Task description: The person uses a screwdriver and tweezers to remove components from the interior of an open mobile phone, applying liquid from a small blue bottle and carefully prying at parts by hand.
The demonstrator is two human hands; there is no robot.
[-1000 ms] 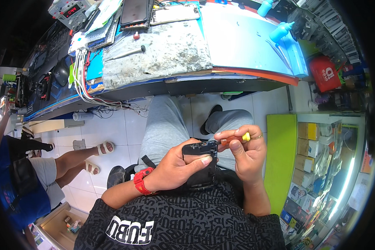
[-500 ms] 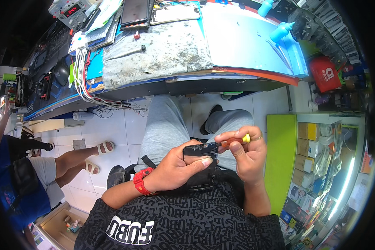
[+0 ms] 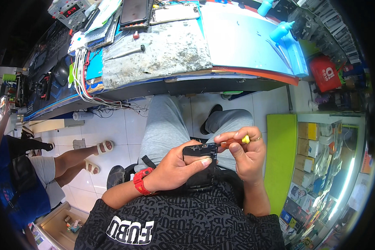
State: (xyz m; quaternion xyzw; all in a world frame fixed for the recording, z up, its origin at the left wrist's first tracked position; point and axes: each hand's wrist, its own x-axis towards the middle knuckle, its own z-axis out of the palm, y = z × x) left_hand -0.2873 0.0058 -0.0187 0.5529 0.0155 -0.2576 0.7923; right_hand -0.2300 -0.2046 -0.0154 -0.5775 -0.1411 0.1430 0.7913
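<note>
Above my lap, my left hand (image 3: 173,169) grips an opened smartphone (image 3: 199,153), its thumb lying across the dark, shiny inner face. Circuit parts show along the phone's upper right part. My right hand (image 3: 248,157) pinches a small screwdriver (image 3: 233,143) with an orange-red handle and a yellow end cap. The screwdriver lies roughly sideways, its working end against or very near the phone's right edge; the exact contact is too small to tell. A red watch (image 3: 142,181) is on my left wrist.
Ahead stands a workbench with a stained grey mat (image 3: 166,52), a metal tool (image 3: 127,52), phones (image 3: 134,11) and a blue bottle (image 3: 281,31). White cables (image 3: 82,79) hang at its left. A person (image 3: 37,171) is at left; a glass cabinet (image 3: 321,166) is at right.
My right fingers and the screwdriver have shifted very slightly, the yellow cap moving a little. The left hand still holds the phone in the same place.
</note>
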